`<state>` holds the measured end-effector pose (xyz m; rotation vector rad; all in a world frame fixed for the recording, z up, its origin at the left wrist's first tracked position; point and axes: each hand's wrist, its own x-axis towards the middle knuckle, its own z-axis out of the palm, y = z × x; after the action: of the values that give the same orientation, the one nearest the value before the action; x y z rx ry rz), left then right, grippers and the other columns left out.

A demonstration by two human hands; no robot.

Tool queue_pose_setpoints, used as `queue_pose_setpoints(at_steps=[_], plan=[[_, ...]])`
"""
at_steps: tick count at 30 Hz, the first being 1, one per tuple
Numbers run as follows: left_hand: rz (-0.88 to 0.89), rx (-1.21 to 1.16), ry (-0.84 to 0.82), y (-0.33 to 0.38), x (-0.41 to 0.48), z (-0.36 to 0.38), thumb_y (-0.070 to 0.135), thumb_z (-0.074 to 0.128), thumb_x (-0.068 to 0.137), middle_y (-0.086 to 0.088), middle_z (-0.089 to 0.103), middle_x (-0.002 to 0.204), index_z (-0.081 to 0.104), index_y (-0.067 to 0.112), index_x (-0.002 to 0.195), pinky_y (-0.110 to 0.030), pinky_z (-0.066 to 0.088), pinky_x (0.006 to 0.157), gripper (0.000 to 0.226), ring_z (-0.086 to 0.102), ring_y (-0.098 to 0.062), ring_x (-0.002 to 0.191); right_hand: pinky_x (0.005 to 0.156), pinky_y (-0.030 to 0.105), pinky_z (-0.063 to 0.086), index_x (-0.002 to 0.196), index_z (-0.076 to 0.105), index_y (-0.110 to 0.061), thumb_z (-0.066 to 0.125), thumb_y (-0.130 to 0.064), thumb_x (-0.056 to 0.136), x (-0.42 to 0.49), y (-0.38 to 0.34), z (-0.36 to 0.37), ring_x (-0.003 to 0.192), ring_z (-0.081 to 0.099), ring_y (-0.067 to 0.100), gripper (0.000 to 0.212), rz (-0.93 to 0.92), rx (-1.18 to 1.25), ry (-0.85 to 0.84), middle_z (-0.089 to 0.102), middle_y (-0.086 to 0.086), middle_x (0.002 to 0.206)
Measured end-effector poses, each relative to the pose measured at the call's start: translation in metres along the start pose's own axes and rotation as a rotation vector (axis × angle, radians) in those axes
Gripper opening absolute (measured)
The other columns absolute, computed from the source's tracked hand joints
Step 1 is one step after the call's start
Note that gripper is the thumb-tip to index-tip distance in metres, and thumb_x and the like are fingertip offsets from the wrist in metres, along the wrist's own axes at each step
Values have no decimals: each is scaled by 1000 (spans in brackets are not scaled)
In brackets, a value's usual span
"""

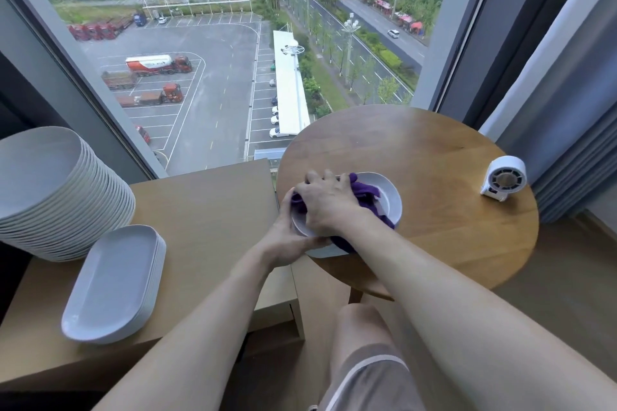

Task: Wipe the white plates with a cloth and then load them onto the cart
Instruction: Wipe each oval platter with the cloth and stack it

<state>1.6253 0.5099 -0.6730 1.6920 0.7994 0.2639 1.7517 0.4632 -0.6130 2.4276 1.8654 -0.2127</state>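
Observation:
A white plate (389,192) lies at the near left edge of the round wooden table (417,157). My right hand (329,202) presses a purple cloth (365,192) onto the plate, its fingers curled over the cloth. My left hand (287,238) grips the plate's near left rim from below and the side. Part of the plate is hidden under my hand and the cloth.
A tall stack of round white plates (56,190) and a lower stack of oval white plates (113,280) stand on the wooden desk (213,210) at left. A small white fan (504,178) sits at the table's right. A large window lies ahead, curtains at right.

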Motion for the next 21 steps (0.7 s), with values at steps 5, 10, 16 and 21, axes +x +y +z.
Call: queue_pose_setpoints(at_steps=[5,10,16,21], plan=[[-29,-2,-12,-4,1,-2,11,91,77,3,51,144,3,37,162,-3,48,77,125,53,-15,130,101,51,32,134,57,-32,55,-19,88,-15,8,-14,123,40,29,48,-116,188,-126,46,-2,131],[-27,9,-21,-2,2,-4,21,95,72,4,55,133,8,44,159,0,44,76,125,58,-9,119,95,44,30,135,58,-38,57,-18,89,-49,36,-11,118,41,21,50,-210,176,-169,48,-12,128],[-42,-3,-28,-3,3,-7,30,98,66,4,47,144,10,42,161,-24,44,108,130,49,-16,133,97,44,30,133,57,-39,53,-14,85,-65,80,-11,119,40,21,54,-75,116,-164,46,-10,130],[-62,10,-32,-1,4,-6,28,98,68,6,45,144,9,43,161,-34,43,115,129,48,-18,134,98,48,32,141,51,-37,49,-16,88,-56,112,-10,117,41,27,58,140,127,-116,45,-4,133]])
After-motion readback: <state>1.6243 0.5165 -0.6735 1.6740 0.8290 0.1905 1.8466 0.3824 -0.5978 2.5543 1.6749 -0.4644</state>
